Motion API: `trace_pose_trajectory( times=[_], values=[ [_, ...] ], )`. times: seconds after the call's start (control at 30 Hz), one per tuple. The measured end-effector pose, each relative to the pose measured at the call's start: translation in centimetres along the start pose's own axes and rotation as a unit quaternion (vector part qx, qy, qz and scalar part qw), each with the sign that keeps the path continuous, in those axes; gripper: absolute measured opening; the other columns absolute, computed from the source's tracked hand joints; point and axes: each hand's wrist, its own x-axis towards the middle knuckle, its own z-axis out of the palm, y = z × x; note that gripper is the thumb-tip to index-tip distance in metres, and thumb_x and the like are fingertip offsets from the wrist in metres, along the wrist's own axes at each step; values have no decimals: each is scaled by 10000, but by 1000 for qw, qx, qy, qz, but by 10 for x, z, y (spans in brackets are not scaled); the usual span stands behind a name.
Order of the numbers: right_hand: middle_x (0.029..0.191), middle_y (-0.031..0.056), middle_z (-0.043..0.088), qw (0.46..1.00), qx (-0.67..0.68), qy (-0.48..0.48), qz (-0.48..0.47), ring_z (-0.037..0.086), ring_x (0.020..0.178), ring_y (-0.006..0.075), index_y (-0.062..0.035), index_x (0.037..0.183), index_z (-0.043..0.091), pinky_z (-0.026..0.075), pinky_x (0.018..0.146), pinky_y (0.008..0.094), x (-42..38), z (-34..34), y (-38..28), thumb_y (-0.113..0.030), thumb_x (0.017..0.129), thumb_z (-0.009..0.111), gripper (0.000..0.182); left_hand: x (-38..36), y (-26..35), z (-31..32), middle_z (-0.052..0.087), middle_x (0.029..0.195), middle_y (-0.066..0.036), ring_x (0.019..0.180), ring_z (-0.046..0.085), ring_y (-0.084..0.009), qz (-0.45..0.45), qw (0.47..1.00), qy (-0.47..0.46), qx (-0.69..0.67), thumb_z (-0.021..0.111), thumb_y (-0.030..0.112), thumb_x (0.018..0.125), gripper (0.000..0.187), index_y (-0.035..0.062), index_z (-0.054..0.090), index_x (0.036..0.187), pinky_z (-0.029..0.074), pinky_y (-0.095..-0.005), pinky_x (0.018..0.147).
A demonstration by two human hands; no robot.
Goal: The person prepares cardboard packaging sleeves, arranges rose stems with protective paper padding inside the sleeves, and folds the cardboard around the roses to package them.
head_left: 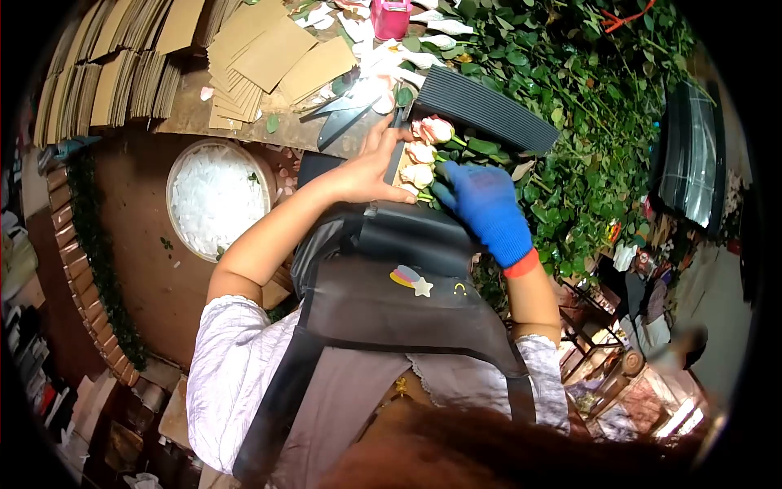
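A short row of pale pink and cream roses (420,153) lies on a piece of tan cardboard (399,167) at the bench edge, in front of my body. My bare left hand (375,169) rests along the left side of the cardboard, with fingers stretched out and thumb apart near the lowest bloom. On the other side, my right hand (481,200) wears a blue knitted glove. Its fingers are curled in at the stem side of the lower roses; the glove partly hides what they grip. A black ribbed panel (489,110) slants just above the roses.
Cut leafy stems (586,122) pile up on the right. Stacked cardboard pieces (269,53) lie at upper left, with grey scissor-like blades (346,118) nearer the roses. A round tub (173,191) of white pieces stands lower left. A pink container (391,18) is at the back.
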Motion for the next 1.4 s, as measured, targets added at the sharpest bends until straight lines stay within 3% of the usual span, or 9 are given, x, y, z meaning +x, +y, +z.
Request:
trace_pose_trajectory(
  times=[0.23, 0.37, 0.47, 0.6, 0.7, 0.9, 1.13, 1.3, 1.4],
  values=[
    [814, 133, 727, 989, -86, -115, -31, 720, 737, 318, -102, 962, 625, 538, 638, 464, 18, 5, -8, -261, 924, 593, 166, 11, 16, 0, 54, 1576, -376, 1497, 66, -553, -54, 998, 22, 1, 889, 494, 706, 978, 79, 388, 1436, 211, -584, 1205],
    [791, 120, 715, 997, -43, -34, -47, 702, 728, 316, -102, 995, 609, 530, 637, 452, 2, 6, 4, -302, 932, 600, 210, 11, 0, 20, 233, 1510, -266, 1452, 225, -442, 21, 990, 137, -22, 915, 420, 715, 809, 75, 521, 1331, 242, -494, 1196],
    [788, 108, 707, 995, 1, 85, 43, 693, 734, 319, -107, 992, 607, 527, 646, 460, 4, -5, -1, -312, 931, 607, 213, 7, -5, 23, 163, 1563, -308, 1506, 113, -506, 34, 989, 131, -59, 887, 431, 744, 725, 160, 557, 1330, 289, -537, 1184],
    [802, 105, 704, 997, -70, 27, 5, 706, 759, 303, -115, 1017, 594, 529, 645, 450, 17, 17, 5, -283, 925, 618, 193, 14, 4, 18, 223, 1542, -264, 1448, 249, -438, -17, 988, 135, -72, 872, 366, 780, 531, 150, 662, 1217, 304, -491, 1172],
    [792, 107, 700, 998, -50, 10, 43, 693, 732, 305, -124, 1242, 561, 523, 649, 442, 8, 15, 3, -317, 969, 593, 336, 18, 12, 19, 269, 1521, -222, 1324, 409, -321, -46, 981, 176, -70, 838, 298, 831, 346, 92, 727, 1086, 329, -414, 1142],
    [798, 127, 711, 987, -17, 120, 108, 703, 737, 311, -120, 1222, 622, 536, 631, 454, 15, 22, 10, -402, 975, 584, 377, 14, 7, 24, 338, 1480, -217, 1285, 438, -334, 4, 979, 200, -36, 837, 278, 824, 400, 79, 690, 1138, 344, -395, 1118],
    [840, 116, 734, 996, -63, 4, 62, 723, 770, 325, -107, 958, 650, 534, 633, 460, 35, 8, 13, -241, 903, 617, 149, 23, 18, 11, 414, 1387, -221, 1324, 407, -386, -6, 983, 181, 2, 834, 318, 798, 605, 120, 578, 1308, 322, -455, 1142],
    [898, 121, 715, 998, 8, 23, 59, 699, 824, 322, -134, 1074, 631, 535, 706, 441, 12, -4, 11, -261, 936, 621, 188, 34, 21, 16, 524, 1273, -161, 1242, 458, -330, -24, 969, 245, 19, 835, 299, 809, 358, 61, 720, 1050, 380, -406, 1075],
    [1016, 136, 699, 949, 172, 261, 22, 683, 911, 306, -135, 1191, 635, 537, 756, 441, 3, -4, 14, -216, 943, 621, 261, 32, 17, 18, 497, 1261, -178, 1211, 491, -296, -23, 969, 247, -13, 849, 263, 800, 376, 57, 723, 1087, 405, -383, 1048]
  ],
)
